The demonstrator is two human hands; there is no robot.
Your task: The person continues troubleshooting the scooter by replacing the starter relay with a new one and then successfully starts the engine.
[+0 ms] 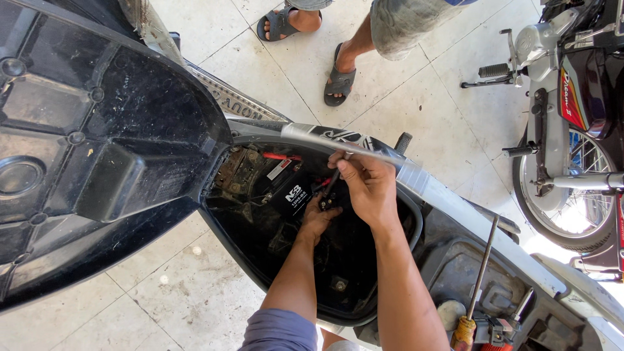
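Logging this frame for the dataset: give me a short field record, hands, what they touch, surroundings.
setting: scooter underseat compartment, seat raised
left hand: low in the compartment beside the black battery
right hand: grips a dark tool pointed at the battery
nearby: long screwdriver lying on the scooter body
others: another person's sandalled feet on the tiled floor

**Lighting and picture quality**

Hard daylight, bright. Pale floor tiles (429,97) glare near white at right. Open underseat compartment (338,260) in deep shadow, detail lost. Raised seat underside (97,143) dim. Wide-angle bending at edges. Focus sharp throughout.
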